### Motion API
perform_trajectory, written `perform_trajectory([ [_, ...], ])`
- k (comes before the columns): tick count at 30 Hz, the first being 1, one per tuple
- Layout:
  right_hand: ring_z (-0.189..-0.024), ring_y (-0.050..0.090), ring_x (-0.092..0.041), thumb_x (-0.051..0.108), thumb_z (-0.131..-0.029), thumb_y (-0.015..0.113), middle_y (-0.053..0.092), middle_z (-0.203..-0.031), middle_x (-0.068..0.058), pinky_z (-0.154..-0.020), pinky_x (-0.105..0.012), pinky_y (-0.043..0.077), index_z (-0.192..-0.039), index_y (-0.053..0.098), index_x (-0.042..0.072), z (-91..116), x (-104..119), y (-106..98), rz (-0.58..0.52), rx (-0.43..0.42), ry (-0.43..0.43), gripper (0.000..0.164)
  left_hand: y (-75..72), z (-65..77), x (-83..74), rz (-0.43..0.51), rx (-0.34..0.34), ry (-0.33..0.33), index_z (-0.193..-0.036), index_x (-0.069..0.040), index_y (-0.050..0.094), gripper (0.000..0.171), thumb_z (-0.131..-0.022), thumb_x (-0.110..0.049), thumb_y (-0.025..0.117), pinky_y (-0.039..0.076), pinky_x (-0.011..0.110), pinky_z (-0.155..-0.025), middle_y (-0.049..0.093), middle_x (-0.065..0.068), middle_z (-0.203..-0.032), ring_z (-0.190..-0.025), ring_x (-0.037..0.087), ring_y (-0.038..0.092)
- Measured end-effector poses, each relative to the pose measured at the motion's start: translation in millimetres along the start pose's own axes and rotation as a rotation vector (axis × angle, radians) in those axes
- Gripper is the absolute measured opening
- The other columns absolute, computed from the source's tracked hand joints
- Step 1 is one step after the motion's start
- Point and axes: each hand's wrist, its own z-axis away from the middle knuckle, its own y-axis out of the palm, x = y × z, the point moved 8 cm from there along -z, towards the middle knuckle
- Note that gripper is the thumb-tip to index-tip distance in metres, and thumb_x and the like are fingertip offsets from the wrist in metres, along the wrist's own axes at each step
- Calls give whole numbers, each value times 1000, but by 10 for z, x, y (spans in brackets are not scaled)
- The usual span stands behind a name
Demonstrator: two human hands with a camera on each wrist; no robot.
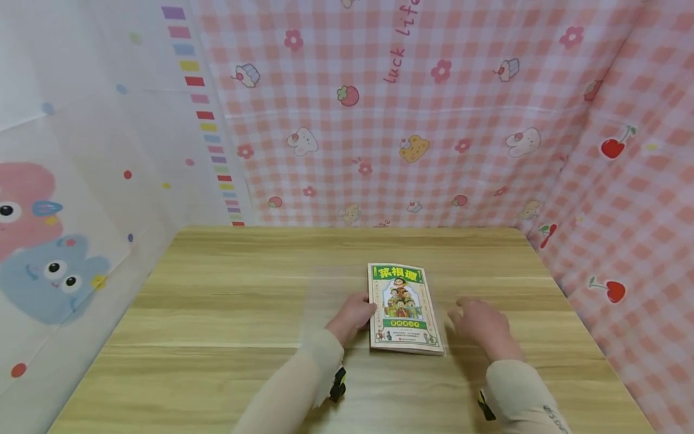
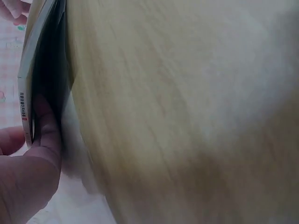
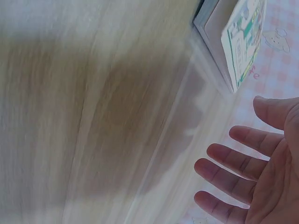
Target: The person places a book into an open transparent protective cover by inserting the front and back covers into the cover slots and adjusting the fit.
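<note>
A paperback book (image 1: 402, 308) with a green-and-cream cover, yellow title characters and cartoon figures lies face up, its left side slightly raised. My left hand (image 1: 352, 316) pinches the spine edge, thumb on the cover and fingers underneath, as the left wrist view shows with the book's spine (image 2: 24, 109). To the right of the book, my right hand (image 1: 479, 322) is held apart from it, holding nothing. In the right wrist view its fingers (image 3: 229, 179) are spread and relaxed, below the book's corner (image 3: 236, 56). A clear plastic film (image 1: 328, 295) shows beneath and left of the book.
The wood-grain table (image 1: 217, 289) extends around the book on all sides. A pink checked cloth (image 1: 401, 120) hangs behind its back edge and along the right, with a white patterned cloth (image 1: 108, 150) on the left. Both wrists carry small black-and-yellow devices (image 1: 338, 384).
</note>
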Motion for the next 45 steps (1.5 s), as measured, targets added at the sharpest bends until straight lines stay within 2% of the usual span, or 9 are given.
perform_trajectory([
  [4,-106,53,-53,30,-95,49,61,-122,-32,-79,-66,47,-125,58,-6,-18,65,36,1,0,-15,48,-39,45,-72,-79,-3,48,-125,5,57,33,-94,-5,51,58,33,-69,69,19,-103,-75,18,66],
  [9,-106,53,-52,29,-96,49,61,-121,-33,-81,-65,48,-123,59,-7,-43,149,78,16,2,-34,47,-196,149,-268,-395,-49,167,-125,6,55,35,-95,-10,50,52,27,-51,70,17,-80,-55,16,61],
  [13,-108,52,-52,29,-96,49,60,-121,-34,-83,-65,47,-123,59,-8,-55,196,117,7,3,-33,47,-369,202,-391,-531,-79,257,-124,5,57,33,-95,-9,51,49,27,-50,71,19,-76,-47,16,57],
  [16,-110,51,-52,30,-96,49,59,-123,-34,-86,-65,46,-125,57,-9,-65,215,156,-17,8,-26,50,-516,214,-437,-630,-126,312,-122,3,60,32,-95,-11,53,54,33,-60,71,18,-91,-58,17,60],
  [19,-111,50,-52,32,-95,51,57,-125,-35,-89,-65,44,-126,55,-11,-64,241,191,-36,10,-36,53,-644,218,-430,-796,-181,335,-123,1,61,33,-94,-16,55,54,43,-77,68,19,-110,-85,26,63],
  [23,-111,50,-51,34,-95,52,57,-124,-36,-89,-64,45,-126,55,-12,-49,279,220,-51,-1,-56,56,-735,263,-396,-990,-210,323,-130,1,55,44,-94,-24,56,42,56,-98,55,25,-129,-117,38,49],
  [29,-95,58,-43,36,-94,53,65,-106,-30,-77,-59,50,-111,65,-8,-101,275,262,-76,-12,-33,48,-791,309,-278,-1078,-169,203,-142,0,41,64,-94,-40,54,17,62,-112,22,32,-152,-138,44,16],
  [35,-70,53,-27,38,-93,54,63,-82,-15,-58,-46,47,-80,62,4,-155,277,296,-97,-5,0,38,-862,319,-175,-1151,-163,160,-146,-4,36,72,-93,-50,51,16,64,-111,18,31,-154,-139,45,12],
  [45,-67,49,-25,39,-95,52,59,-76,-12,-55,-38,42,-84,64,1,-170,341,321,-126,17,38,41,-908,381,-144,-1177,-154,166,-147,-4,34,74,-92,-51,51,16,66,-110,19,31,-154,-139,45,12],
])
